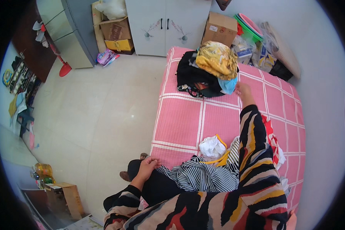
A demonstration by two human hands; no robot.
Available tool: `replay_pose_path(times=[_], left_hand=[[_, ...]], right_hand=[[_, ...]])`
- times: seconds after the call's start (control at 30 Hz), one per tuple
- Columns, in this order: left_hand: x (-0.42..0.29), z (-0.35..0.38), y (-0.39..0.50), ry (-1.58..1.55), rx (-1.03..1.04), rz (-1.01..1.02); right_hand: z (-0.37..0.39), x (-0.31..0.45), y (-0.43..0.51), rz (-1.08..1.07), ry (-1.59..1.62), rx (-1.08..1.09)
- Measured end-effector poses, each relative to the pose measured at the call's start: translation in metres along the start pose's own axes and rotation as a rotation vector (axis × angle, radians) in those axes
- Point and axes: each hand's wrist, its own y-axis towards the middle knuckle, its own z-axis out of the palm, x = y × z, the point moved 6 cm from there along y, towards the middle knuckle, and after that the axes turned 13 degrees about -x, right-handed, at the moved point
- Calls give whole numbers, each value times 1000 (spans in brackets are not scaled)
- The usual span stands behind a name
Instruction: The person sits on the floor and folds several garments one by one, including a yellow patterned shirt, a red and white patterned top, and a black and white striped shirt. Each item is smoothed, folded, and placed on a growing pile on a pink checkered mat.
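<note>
My right hand (243,91) is stretched out over the bed, right beside a light blue cloth (228,85). Whether its fingers grip that cloth is too small to tell. The cloth sticks out of a pile of dark garments (194,73), topped by a bunched yellow patterned garment (217,59). Over my knee, my left hand (148,168) has its fingers curled near the edge of a black-and-white striped garment (204,174); a hold on it cannot be made out. Lying against the striped garment is a white cloth (212,146) with a yellow band (223,158).
A pink bedspread (178,118) with white lines covers the bed. Red-and-white fabric (271,138) lies beyond my right arm. Past the bed stand a white cabinet (149,17), a cardboard box (220,28) and stacked basins (248,27). Tiled floor (103,115) extends to the left.
</note>
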Motion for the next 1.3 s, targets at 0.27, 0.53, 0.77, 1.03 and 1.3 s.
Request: replay_pose_path(times=[0.27, 0.53, 0.77, 1.03, 1.3], left_hand=[[-4, -1, -3, -26, 6, -23], [-11, 1, -11, -24, -1, 35], [-9, -1, -15, -4, -19, 80], [-18, 11, -23, 101, -19, 88], [-80, 67, -70, -389, 247, -62]], right_hand=[[-92, -142, -79, -12, -221, -25], [-234, -111, -108, -361, -1247, -540], [-244, -155, -103, -309, -1196, -321], [-139, -3, -205, -393, 231, -172], [31, -38, -457, -627, -16, 1064]])
